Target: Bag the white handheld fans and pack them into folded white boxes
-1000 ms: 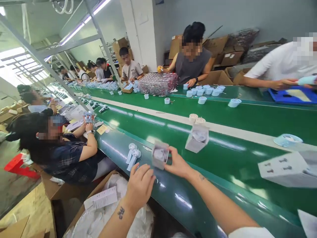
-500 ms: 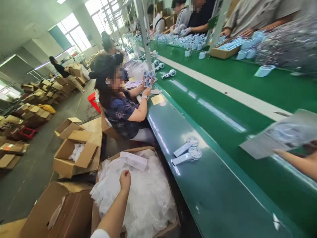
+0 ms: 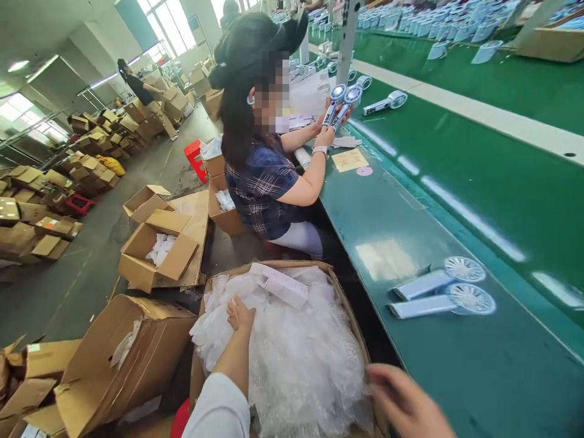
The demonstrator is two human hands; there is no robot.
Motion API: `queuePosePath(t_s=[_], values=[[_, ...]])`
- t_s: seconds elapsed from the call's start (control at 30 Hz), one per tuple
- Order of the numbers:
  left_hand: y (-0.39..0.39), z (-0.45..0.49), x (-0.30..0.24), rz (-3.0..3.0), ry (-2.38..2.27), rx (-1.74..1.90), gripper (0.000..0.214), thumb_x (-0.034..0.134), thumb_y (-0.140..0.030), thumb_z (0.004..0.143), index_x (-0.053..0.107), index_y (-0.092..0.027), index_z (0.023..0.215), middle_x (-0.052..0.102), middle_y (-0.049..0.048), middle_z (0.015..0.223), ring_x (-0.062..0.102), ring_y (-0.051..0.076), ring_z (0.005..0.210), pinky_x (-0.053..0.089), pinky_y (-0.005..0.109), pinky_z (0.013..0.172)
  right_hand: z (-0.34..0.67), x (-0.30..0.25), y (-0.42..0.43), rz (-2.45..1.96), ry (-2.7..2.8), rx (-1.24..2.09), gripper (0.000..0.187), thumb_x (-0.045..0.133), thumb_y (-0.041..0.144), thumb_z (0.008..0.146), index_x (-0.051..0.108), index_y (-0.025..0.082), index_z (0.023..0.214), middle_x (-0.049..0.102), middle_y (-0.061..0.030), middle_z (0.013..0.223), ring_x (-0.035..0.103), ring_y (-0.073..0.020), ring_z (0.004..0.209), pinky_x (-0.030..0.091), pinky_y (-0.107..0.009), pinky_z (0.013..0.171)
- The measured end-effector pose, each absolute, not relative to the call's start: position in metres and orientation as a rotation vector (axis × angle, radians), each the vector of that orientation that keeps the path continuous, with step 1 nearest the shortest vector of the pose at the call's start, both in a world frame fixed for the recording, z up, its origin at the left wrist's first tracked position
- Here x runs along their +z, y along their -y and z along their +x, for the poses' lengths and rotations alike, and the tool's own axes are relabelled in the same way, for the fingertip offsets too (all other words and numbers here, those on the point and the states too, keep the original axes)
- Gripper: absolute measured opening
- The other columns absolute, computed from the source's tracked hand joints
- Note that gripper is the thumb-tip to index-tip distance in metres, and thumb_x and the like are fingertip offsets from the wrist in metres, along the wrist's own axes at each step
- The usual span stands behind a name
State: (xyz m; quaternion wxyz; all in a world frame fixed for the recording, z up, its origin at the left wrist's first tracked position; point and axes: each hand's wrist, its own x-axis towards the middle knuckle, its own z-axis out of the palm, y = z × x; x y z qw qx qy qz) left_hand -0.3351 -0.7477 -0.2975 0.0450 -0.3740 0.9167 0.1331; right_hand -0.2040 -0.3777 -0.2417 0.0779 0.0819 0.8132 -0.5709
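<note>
My left hand (image 3: 240, 314) reaches over a heap of clear plastic bags (image 3: 301, 347) in a large cardboard box, its fingers apart and holding nothing I can see. A white folded paper box (image 3: 285, 286) lies on the heap, just beyond that hand. At the box's right rim is my right hand (image 3: 408, 398), slightly blurred, with its fingers stretched toward the bags and nothing visible in them. On the green table to the right rest two light blue handheld fans (image 3: 429, 301), side by side, their round heads pointing right.
A co-worker (image 3: 269, 188) in a cap sits ahead, holding similar fans in both hands. Beyond the table runs a green conveyor belt (image 3: 493, 164) with fans on it. Open cardboard boxes (image 3: 157, 249) stand on the floor at left. A metal post (image 3: 347, 42) rises by the belt.
My left hand has opened from a closed shape above the bags. My right hand has come from a grey translucent bag over the belt to the box's rim. The view has swung left.
</note>
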Motion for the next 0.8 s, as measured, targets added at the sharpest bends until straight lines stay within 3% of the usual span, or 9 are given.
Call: queuePosePath(t_s=[0.1,0.2,0.3,0.4,0.5,0.57,0.7,0.8], values=[[0.780,-0.337,-0.293,-1.059,-2.831,0.428,0.071,0.070,-0.023,0.076,0.038,-0.016,0.139,0.058,0.0183,0.122,0.056,0.032,0.116,0.044,0.043,0.095,-0.230,-0.255,0.467,-0.042,-2.238,-1.719,0.021,0.055,0.036,0.077,0.070,0.022,0.081,0.072,-0.0077,0.083,0.067,-0.0222,0.073,0.056,-0.034,0.069],[0.803,-0.363,-0.293,-0.935,-2.960,0.459,0.060,0.063,-0.024,0.082,0.041,-0.018,0.138,0.054,0.0175,0.127,0.051,0.031,0.122,0.040,0.043,0.100,-0.281,-0.255,0.527,-0.090,-2.257,-1.811,0.020,0.054,0.035,0.077,0.068,0.021,0.077,0.068,-0.0070,0.077,0.062,-0.0215,0.072,0.051,-0.034,0.069],[0.810,-0.381,-0.290,-0.821,-3.035,0.513,0.032,0.059,-0.013,0.079,0.061,-0.018,0.110,0.057,0.0162,0.121,0.050,0.033,0.121,0.040,0.046,0.099,-0.331,-0.254,0.568,0.090,-1.978,-1.971,0.012,0.063,0.033,0.071,0.066,0.022,0.074,0.064,-0.0041,0.079,0.056,-0.0203,0.077,0.049,-0.034,0.077],[0.804,-0.364,-0.273,-0.632,-3.077,0.631,0.017,0.051,-0.008,0.080,0.062,-0.018,0.088,0.064,0.0117,0.107,0.056,0.028,0.112,0.044,0.043,0.094,-0.350,-0.257,0.598,0.380,-1.638,-1.967,0.023,0.069,0.040,0.069,0.062,0.023,0.083,0.059,-0.0012,0.076,0.056,-0.0180,0.071,0.050,-0.033,0.070],[0.788,-0.309,-0.244,-0.373,-3.087,0.792,0.015,0.047,-0.012,0.084,0.059,-0.020,0.089,0.067,0.0056,0.094,0.063,0.020,0.095,0.050,0.034,0.085,-0.338,-0.260,0.613,0.526,-1.444,-1.942,0.043,0.059,0.063,0.076,0.054,0.024,0.093,0.061,-0.0052,0.084,0.062,-0.0203,0.075,0.053,-0.037,0.067],[0.774,-0.265,-0.225,0.028,-3.130,0.933,0.019,0.043,-0.011,0.086,0.059,-0.020,0.088,0.068,0.0065,0.094,0.064,0.020,0.094,0.051,0.034,0.086,-0.322,-0.260,0.616,0.587,-1.224,-1.962,0.053,0.056,0.072,0.074,0.052,0.026,0.100,0.063,-0.0075,0.094,0.065,-0.0222,0.084,0.054,-0.038,0.071],[0.753,-0.195,-0.200,0.674,-2.973,0.892,0.024,0.044,-0.007,0.085,0.061,-0.021,0.095,0.067,0.0076,0.088,0.063,0.022,0.086,0.052,0.036,0.078,-0.294,-0.258,0.614,0.502,-1.135,-2.050,0.055,0.079,0.048,0.061,0.055,0.024,0.104,0.067,-0.0021,0.090,0.064,-0.0207,0.079,0.051,-0.032,0.070],[0.755,-0.173,-0.185,0.602,-2.755,0.910,0.034,0.054,-0.009,0.082,0.057,-0.019,0.115,0.066,0.0074,0.090,0.062,0.022,0.085,0.054,0.035,0.074,-0.279,-0.256,0.608,0.529,-1.218,-2.051,0.035,0.073,0.037,0.063,0.056,0.021,0.088,0.064,0.0013,0.071,0.061,-0.0177,0.065,0.049,-0.029,0.065]])
